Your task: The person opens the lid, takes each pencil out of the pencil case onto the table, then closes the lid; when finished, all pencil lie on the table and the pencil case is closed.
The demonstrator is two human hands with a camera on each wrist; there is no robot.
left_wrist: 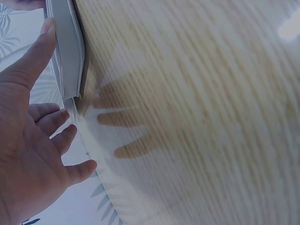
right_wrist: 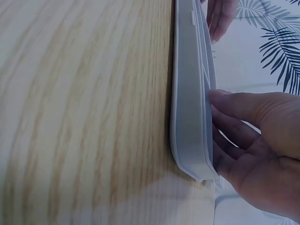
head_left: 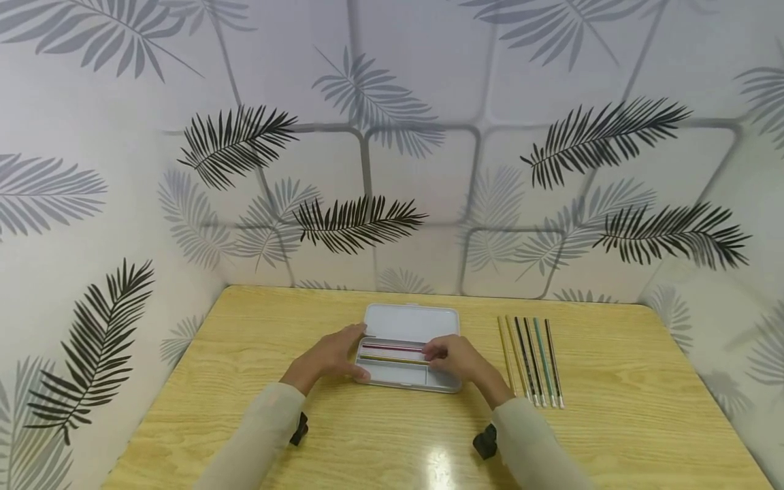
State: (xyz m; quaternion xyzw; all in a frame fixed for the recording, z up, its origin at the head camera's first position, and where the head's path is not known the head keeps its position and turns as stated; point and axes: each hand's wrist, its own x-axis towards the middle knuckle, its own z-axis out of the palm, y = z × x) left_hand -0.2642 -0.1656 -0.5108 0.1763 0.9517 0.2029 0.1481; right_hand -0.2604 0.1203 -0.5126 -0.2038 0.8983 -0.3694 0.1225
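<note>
At lower centre, the yellow pencil (head_left: 395,359) lay left to right, nearer the right hand (head_left: 458,357), whose grip was unclear. The relaxed left hand (head_left: 331,354) touched the case (head_left: 392,373).

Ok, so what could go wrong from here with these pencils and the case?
The right sleeve is close to the six loose pencils, so drawing that arm back might scatter them. The right hand is at the ends of the red pencil and yellow pencil, and could knock either out of line. The left hand touches the open case; a push could slide it.
</note>
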